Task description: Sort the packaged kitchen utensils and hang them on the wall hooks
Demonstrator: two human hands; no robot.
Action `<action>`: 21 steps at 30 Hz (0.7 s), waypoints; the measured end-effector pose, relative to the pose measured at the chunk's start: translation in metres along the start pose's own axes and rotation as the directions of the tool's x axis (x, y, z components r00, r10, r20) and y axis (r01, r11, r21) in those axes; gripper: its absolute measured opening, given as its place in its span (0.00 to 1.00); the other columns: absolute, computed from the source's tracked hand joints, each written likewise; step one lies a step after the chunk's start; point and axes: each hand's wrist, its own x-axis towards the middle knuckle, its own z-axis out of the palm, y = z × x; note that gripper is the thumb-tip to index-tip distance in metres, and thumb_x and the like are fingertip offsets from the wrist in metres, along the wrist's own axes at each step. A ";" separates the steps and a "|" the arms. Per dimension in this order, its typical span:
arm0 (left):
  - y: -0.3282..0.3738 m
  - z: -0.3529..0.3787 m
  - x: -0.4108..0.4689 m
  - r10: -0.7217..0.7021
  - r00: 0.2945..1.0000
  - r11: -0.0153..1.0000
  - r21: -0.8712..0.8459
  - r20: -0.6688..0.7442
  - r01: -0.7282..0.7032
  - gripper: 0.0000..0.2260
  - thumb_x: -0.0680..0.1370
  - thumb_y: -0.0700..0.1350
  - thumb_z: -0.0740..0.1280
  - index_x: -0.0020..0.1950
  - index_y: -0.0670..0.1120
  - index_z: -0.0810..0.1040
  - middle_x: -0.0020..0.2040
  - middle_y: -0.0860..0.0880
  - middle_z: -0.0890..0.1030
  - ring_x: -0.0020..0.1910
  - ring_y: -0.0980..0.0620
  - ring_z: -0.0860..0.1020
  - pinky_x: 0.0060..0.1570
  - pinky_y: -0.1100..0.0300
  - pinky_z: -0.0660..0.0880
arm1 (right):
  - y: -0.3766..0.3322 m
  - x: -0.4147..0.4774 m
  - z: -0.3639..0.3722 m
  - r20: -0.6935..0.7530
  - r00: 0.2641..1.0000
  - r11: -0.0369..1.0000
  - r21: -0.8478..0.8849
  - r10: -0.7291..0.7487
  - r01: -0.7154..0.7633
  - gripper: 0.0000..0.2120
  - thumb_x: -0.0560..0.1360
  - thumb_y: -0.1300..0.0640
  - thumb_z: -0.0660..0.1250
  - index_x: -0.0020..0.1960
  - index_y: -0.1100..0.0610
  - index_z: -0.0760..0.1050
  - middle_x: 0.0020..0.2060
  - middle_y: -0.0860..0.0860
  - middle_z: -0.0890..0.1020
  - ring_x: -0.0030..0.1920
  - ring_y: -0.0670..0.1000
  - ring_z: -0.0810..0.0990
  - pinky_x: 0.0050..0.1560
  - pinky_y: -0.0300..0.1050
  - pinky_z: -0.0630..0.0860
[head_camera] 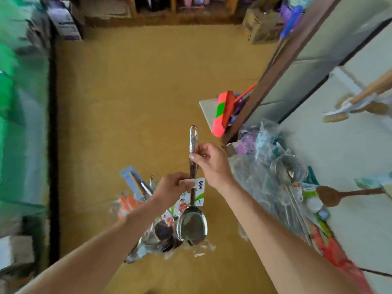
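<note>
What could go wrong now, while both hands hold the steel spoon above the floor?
The left hand pinches the paper label; a pull may tear it off. The right hand holds the steel spoon by its thin handle, so it may slip and fall onto the pile of packaged utensils.

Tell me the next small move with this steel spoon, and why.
Probably let the left hand release the label card and swing the steel spoon right toward the wall. The right hand already grips the handle just below its holed end, which is clear for a hook, and a wooden spoon hangs on that wall.
</note>
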 end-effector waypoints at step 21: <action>-0.274 0.037 0.075 -0.551 0.821 0.747 -0.526 -0.151 0.405 0.03 0.75 0.40 0.73 0.43 0.46 0.81 0.43 0.44 0.85 0.44 0.46 0.83 0.49 0.51 0.81 | 0.223 0.087 0.247 0.418 0.889 0.959 -0.274 0.186 -0.072 0.10 0.76 0.58 0.72 0.54 0.62 0.79 0.42 0.50 0.80 0.42 0.48 0.77 0.40 0.37 0.74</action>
